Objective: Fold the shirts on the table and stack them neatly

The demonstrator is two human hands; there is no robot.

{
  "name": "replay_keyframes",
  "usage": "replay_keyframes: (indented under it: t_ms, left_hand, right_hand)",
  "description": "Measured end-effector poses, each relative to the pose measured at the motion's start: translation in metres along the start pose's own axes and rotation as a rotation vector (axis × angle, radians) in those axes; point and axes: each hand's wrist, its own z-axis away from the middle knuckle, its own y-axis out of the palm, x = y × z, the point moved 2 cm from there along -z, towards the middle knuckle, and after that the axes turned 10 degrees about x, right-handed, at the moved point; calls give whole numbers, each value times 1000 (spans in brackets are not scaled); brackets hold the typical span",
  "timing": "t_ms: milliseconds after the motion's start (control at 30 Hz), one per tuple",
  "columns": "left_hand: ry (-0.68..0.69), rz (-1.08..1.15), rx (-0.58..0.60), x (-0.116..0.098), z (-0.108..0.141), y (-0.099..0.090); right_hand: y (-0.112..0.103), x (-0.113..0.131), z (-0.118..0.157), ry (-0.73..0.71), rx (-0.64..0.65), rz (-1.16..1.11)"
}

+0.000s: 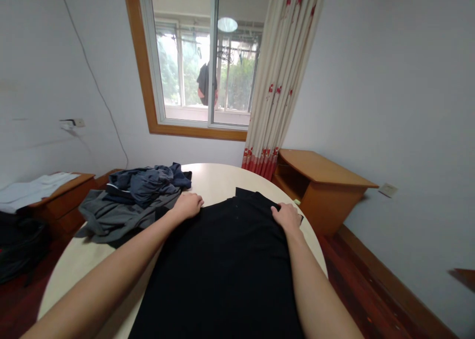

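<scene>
A black polo shirt (226, 265) lies spread over the round table (211, 173), its collar and buttons towards the far side. My left hand (188, 205) is at the shirt's left shoulder, its fingers curled over the fabric. At the right shoulder, near the collar, my right hand (287, 216) pinches the cloth between thumb and fingers; some of these fingertips are hidden. The lower part of the shirt runs out of view towards me. Close to my left hand lies a crumpled heap of dark blue and grey clothes (148, 190).
Beyond the table's right edge stands a wooden desk (326, 168) beside a patterned curtain (282, 81). To the left are a wooden cabinet (63, 198) with papers (40, 185) on it and a black bag (22, 245) below. A window (208, 57) is in the far wall.
</scene>
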Motion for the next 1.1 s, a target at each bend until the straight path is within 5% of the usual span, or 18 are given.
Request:
replay_keyframes:
  t_ms: [300,500,633,767,1100]
  left_hand:
    - [9,276,197,-13,-60,17]
    - [133,413,491,-32,-58,23]
    - [289,467,582,-56,-45,28]
    - [330,457,521,-78,-39,35]
    - [176,329,215,-114,-26,48]
  right_hand:
    - [0,-14,-8,76,-16,-10]
    - [-7,-12,-7,14,8,-92]
    - [-11,-7,-4,-61,-63,-169]
    - [-12,-3,-2,-85,-63,-250]
    - [-8,-1,-1,-196,-44,-320]
